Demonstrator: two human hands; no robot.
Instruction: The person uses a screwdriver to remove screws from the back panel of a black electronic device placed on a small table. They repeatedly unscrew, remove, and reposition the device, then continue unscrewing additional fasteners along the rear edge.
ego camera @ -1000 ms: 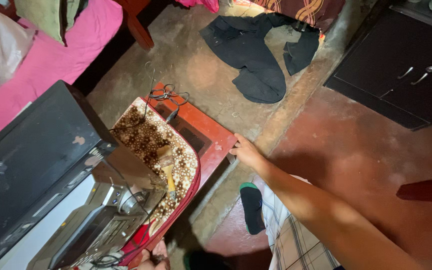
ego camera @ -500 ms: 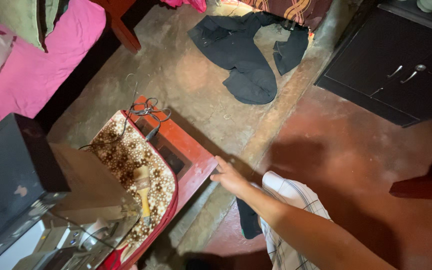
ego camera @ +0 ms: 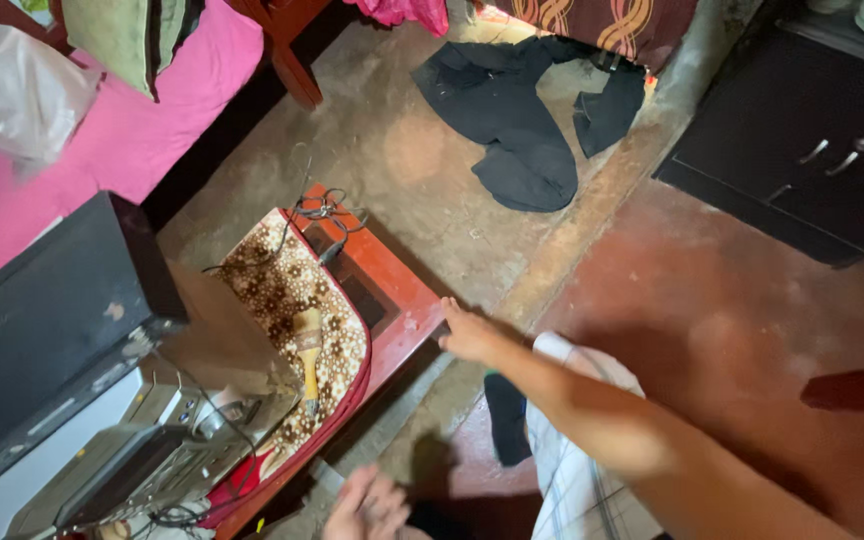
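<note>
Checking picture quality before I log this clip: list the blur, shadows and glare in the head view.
Head view: warm, dim light; the left hand at the bottom edge is motion-blurred, the right hand on the red table fairly sharp; soft shadows fall on the floor; no strong glare.
</note>
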